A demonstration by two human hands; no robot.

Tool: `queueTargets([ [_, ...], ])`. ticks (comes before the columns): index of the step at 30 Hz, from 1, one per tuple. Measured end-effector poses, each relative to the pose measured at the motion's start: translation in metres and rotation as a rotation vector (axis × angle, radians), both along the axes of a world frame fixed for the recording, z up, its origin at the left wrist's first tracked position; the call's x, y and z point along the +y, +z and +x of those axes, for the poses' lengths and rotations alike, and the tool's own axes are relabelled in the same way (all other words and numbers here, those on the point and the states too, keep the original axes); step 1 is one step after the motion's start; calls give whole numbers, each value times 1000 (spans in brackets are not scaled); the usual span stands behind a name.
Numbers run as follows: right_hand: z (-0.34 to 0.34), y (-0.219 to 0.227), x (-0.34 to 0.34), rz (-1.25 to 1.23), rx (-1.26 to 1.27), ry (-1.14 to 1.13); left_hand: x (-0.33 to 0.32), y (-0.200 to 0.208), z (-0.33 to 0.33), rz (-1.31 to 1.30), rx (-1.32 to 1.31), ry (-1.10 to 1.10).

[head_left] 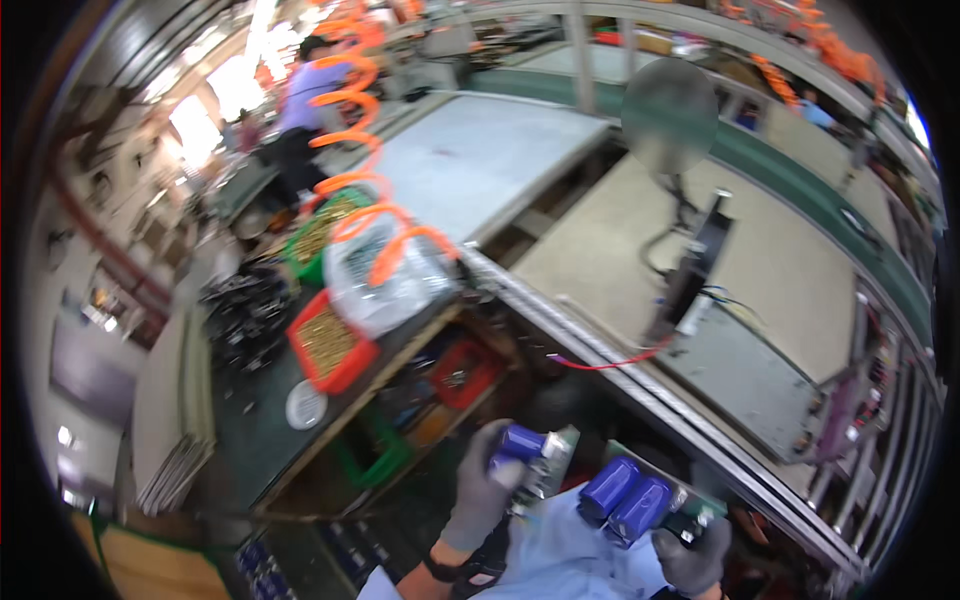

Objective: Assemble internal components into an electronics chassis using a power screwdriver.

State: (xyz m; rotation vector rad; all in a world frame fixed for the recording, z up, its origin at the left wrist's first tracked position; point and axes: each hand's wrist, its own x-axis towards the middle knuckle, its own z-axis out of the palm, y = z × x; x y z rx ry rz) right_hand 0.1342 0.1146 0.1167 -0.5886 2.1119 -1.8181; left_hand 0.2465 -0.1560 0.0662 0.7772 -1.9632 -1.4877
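Observation:
My left hand [480,492], in a grey glove, is closed on a small circuit board [553,462] that carries a blue cylindrical capacitor [520,443]. At the lower right my right hand [697,556], gloved as well, grips the end of a second circuit board [630,456]. Two large blue capacitors [638,508] stand side by side on that board. Both boards are held in front of my light blue clothing, apart from each other. Motion blur hides their finer parts.
Ahead is a metal-framed bench with a beige board [590,250] and a grey metal panel [742,375]. Left of it a side table bears a red bin [368,352] of brass-coloured parts, a green bin [300,262] and a plastic bag [375,300]. An orange coiled hose [345,130] hangs above; a person [300,100] stands beyond.

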Motion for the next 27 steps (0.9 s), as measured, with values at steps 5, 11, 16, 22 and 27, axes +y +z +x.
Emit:
queueTargets([
  [5, -16, -4, 7, -44, -67, 136, -61, 6, 68, 166, 196, 446],
  [11, -27, -36, 12, -164, -229, -78, -204, 34, 204, -578, -18, 973],
  [16, -39, -41, 21, -124, -345, -134, -297, 8, 310, -656, -628, 1268],
  [22, -63, -47, 30, -150, -510, -63, -270, -20, 295, -1114, -1524, 1385],
  [27, -71, -41, 29, -264, -679, -37, -140, 14, 109, -771, -459, 356],
])
